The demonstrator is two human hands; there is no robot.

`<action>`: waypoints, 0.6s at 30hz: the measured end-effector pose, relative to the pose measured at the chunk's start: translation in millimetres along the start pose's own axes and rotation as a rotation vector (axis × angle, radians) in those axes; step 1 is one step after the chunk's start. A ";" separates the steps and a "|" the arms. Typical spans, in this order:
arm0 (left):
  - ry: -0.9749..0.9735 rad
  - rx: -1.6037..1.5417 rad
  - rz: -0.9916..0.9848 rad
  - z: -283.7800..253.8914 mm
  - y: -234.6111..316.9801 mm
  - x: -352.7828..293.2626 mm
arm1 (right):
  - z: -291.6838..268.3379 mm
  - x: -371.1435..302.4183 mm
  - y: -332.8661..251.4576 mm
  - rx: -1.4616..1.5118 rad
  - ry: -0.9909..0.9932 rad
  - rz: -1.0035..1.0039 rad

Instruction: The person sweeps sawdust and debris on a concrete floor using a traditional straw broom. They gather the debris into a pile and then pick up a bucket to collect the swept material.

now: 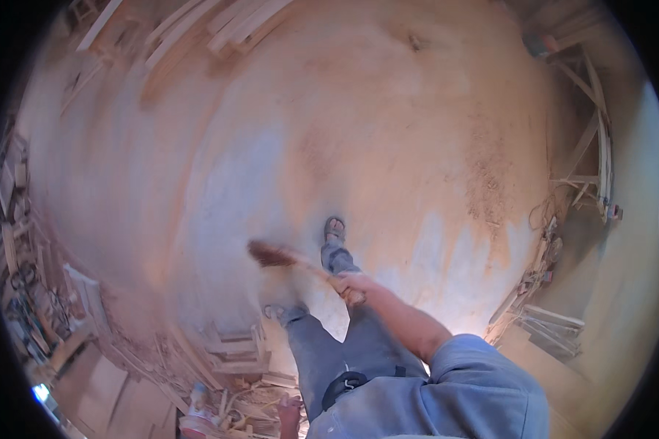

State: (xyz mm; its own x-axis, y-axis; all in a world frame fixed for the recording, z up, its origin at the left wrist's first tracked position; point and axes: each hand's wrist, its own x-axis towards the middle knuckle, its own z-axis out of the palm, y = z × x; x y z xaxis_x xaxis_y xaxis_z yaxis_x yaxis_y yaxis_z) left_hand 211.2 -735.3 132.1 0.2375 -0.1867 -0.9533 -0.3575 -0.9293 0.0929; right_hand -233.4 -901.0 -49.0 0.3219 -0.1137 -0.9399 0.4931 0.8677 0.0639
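My right hand point(352, 287) is closed around the handle of a short hand broom point(309, 268), held at the handle's end in front of my thighs. The broom points left, its dark brown bristles point(271, 254) spread over the dusty floor point(245, 194); whether they touch it I cannot tell. Low at my left side hangs my left hand point(289, 407), near a heap of wood scraps point(249, 410). It is small and blurred there, so its fingers are not clear. My sandalled feet point(334, 228) stand apart on the floor.
Sawdust point(487, 172) lies in a patch to the right. Long boards point(187, 33) are stacked at the far left. A wooden frame point(600, 139) stands along the right wall. Tools and offcuts point(40, 322) line the left side, and a small wooden frame point(238, 351) sits nearer me.
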 end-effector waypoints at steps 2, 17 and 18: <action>-0.036 0.297 0.063 28.2 66.7 -20.9 | -81.2 -1.4 -42.6 0.046 0.062 0.031; 0.067 0.182 0.166 80.1 235.9 -53.8 | 5.8 -92.8 -170.4 0.196 -0.150 -0.353; 0.042 0.218 0.203 88.7 253.3 -59.4 | 32.9 -73.4 -152.0 0.259 -0.143 -0.353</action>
State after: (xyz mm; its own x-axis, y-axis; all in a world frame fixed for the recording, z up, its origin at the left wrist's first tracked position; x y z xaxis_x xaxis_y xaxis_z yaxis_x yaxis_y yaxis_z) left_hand 26.4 -931.3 186.7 0.1766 -0.3793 -0.9083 -0.5861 -0.7819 0.2126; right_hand -305.3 -1040.4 21.4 0.1975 -0.4618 -0.8647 0.7726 0.6163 -0.1526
